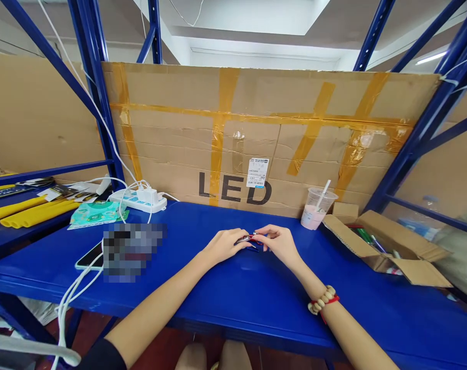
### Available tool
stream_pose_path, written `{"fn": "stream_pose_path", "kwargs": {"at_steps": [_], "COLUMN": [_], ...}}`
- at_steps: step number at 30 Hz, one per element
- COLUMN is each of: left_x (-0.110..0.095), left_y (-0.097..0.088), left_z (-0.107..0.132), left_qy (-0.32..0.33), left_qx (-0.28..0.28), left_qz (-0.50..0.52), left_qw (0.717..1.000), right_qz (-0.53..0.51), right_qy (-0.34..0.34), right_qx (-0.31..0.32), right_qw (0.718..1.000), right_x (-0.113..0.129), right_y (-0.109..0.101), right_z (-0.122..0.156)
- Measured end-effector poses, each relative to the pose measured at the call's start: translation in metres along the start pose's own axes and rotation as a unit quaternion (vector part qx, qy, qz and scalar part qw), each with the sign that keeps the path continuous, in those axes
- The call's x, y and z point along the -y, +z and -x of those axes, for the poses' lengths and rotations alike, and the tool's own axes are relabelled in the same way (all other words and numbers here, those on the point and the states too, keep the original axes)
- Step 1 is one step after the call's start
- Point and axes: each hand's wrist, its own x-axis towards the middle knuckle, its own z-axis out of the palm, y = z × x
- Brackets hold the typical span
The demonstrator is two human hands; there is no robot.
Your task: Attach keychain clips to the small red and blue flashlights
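Observation:
Near the middle of the blue table [295, 308], my left hand [226, 245] is closed round a small slim red and silver thing [250, 238], its kind too small to make out. My right hand [276, 243] pinches the right end of it, thumb against fingertips. Both hands are close together, just above the tabletop. Right beneath them lies a thin dark piece [253, 248], partly covered by the fingers. Beads and a red cord circle my right wrist.
A plastic cup [318, 207] with a straw and an open cardboard box [387, 241] of pen-like things stand at right. To the left are a white power strip [141, 199], a green packet [96, 213], a phone [90, 257] and white cables [66, 303]. Cardboard [171, 139] walls the back.

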Motion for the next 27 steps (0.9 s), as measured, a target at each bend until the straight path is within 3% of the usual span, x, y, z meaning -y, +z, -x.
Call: {"fn": "stream_pose_path", "kwargs": {"at_steps": [6, 14, 22, 27], "left_x": [0.002, 0.0, -0.004, -0.008], "left_y": [0.001, -0.001, 0.002, 0.002], "left_z": [-0.001, -0.001, 0.0, 0.001], "left_qy": [0.017, 0.019, 0.021, 0.017], "left_qx": [0.01, 0.015, 0.029, 0.041], "left_qz": [0.009, 0.011, 0.029, 0.041], "left_qw": [1.0, 1.0, 0.999, 0.998], "right_qz": [-0.032, -0.028, -0.013, 0.014], "right_qy": [0.001, -0.082, -0.001, 0.007], "right_qx": [0.027, 0.05, 0.099, 0.075], "right_qw": [0.999, 0.995, 0.995, 0.997], "right_x": [-0.003, -0.006, -0.01, -0.011], "right_y": [0.001, -0.001, -0.008, -0.011], "right_z": [0.002, 0.0, -0.001, -0.002]}}
